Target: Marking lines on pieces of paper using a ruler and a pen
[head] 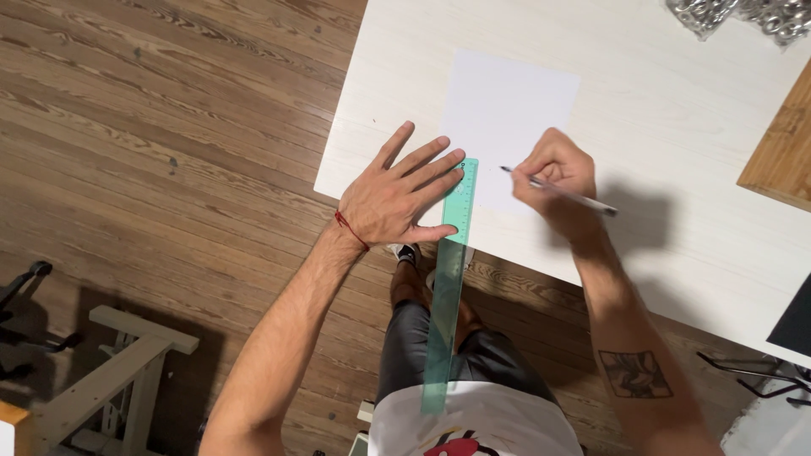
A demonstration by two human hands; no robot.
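At the left, the left hand (397,196) lies flat with fingers spread, its fingertips and thumb pressing the far end of a long translucent green ruler (451,279) onto the white tabletop (676,127). That grip is fully open: a flat press, nothing clasped. The ruler runs from the left edge of a white sheet of paper (507,110) back over the near edge of the tabletop, so most of its length hangs in the air above the person's lap. To the right, the right hand (557,173) has a closed grip on a thin pencil (562,192), whose tip points left, near the ruler's edge but apart from it, over the paper.

The step in hand looks like ruling a line. The next move would call for bringing the tip against the ruler's edge while the left hand keeps it from pivoting, since so much overhangs.

At the far right lie shiny metal pieces (743,15) and a wooden board (781,152).
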